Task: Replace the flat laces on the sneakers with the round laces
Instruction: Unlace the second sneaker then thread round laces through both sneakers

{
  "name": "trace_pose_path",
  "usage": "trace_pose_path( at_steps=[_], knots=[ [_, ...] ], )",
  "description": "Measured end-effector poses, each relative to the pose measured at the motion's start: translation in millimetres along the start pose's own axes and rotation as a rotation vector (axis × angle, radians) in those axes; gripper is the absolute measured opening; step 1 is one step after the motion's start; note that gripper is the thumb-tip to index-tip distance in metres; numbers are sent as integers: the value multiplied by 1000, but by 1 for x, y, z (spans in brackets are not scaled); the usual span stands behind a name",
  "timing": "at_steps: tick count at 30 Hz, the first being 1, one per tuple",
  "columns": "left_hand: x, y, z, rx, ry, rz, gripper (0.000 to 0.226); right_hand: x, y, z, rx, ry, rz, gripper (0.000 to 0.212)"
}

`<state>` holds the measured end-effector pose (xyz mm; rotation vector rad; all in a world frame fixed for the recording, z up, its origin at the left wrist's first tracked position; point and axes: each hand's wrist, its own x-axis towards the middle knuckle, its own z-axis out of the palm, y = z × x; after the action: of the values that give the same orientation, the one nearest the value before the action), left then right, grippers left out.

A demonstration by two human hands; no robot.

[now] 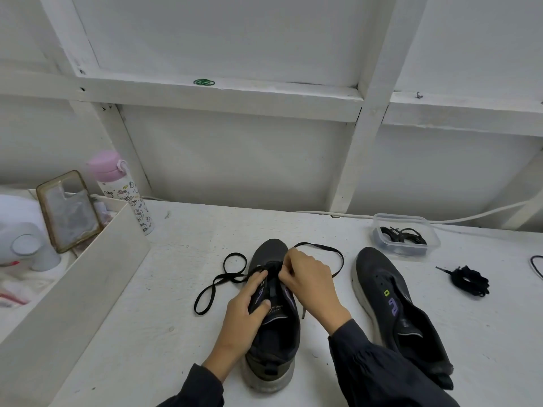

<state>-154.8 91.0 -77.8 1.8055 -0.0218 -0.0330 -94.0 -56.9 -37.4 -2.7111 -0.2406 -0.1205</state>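
Matt dark knit sneaker [271, 345], clear plastic tub [407, 237], rough white-painted table [176, 289], glossy bottle [123, 192]

Both arms reach forward in dark sleeves [376, 368], the forearms angling in toward each other. The left grip [245, 308] lies palm-down, its fingers curled around the side of the sneaker [273, 342] and its thumb pressed on the tongue. The right grip [307, 284] sits just ahead, knuckles up, fingertips bunched and pinching the flat lace [323, 247].
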Motion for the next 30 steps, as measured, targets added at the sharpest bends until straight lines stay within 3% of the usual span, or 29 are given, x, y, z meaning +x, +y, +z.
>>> trace_pose_path(
  at_steps=[4, 10, 13, 18, 22, 27, 30],
  knots=[
    [-1, 0, 0, 1, -1, -3, 57, 4, 2, 5, 26, 28, -9, 14],
    [0, -2, 1, -2, 4, -16, 57, 3, 23, -5, 642, -103, 188, 9],
    [0, -2, 1, 2, 6, -16, 57, -2, 21, -6, 642, -116, 159, 9],
    [0, 1, 0, 0, 1, -9, 58, 4, 16, -7, 406, -105, 123, 7],
    [0, -1, 0, 0, 7, -5, 59, 9, 18, -4, 512, -61, 154, 6],
    [-1, -1, 1, -8, 14, -18, 59, 6, 26, -15, 822, -250, 227, 21],
    [-1, -1, 0, -9, 11, -24, 59, 4, 26, -13, 848, -286, 230, 12]
  ],
)
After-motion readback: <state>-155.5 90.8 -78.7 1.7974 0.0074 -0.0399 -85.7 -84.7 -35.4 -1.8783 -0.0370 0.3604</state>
